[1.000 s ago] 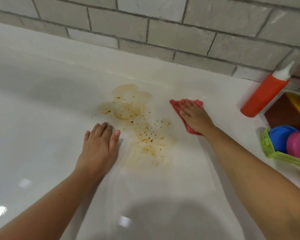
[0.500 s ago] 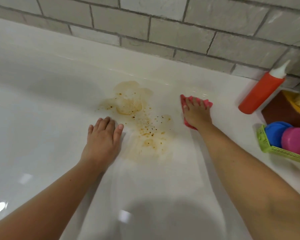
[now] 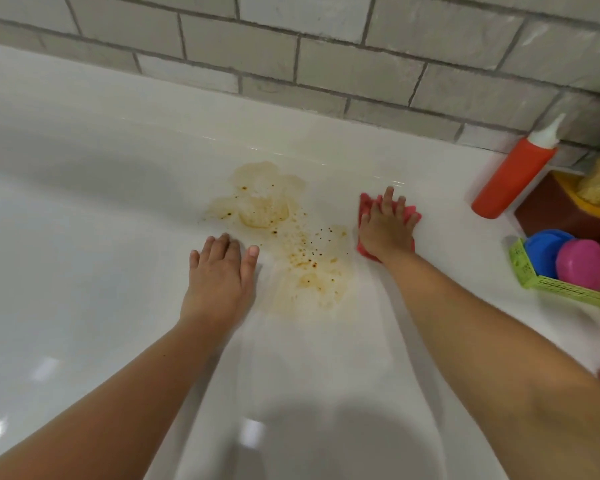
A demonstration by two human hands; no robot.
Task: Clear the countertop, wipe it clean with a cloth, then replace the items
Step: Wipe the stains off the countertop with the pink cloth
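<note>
Head view: the white countertop [image 3: 84, 209] is cleared. The right hand [image 3: 385, 230] presses flat-fingered on the pink cloth [image 3: 412, 212], just beside the unwiped brown stain [image 3: 291, 247]. The left hand [image 3: 220, 271] rests flat and empty. The red squeeze bottle [image 3: 510, 178] and green basket [image 3: 568, 293] await replacing.

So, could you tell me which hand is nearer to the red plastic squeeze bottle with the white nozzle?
Right. The right hand, pressing the pink cloth, lies left of the red bottle; the left hand rests farther left, beyond the brown stain.

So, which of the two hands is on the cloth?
The right hand: it presses flat on the red cloth, right of the brown stain. The left hand lies flat on the bare countertop.
</note>
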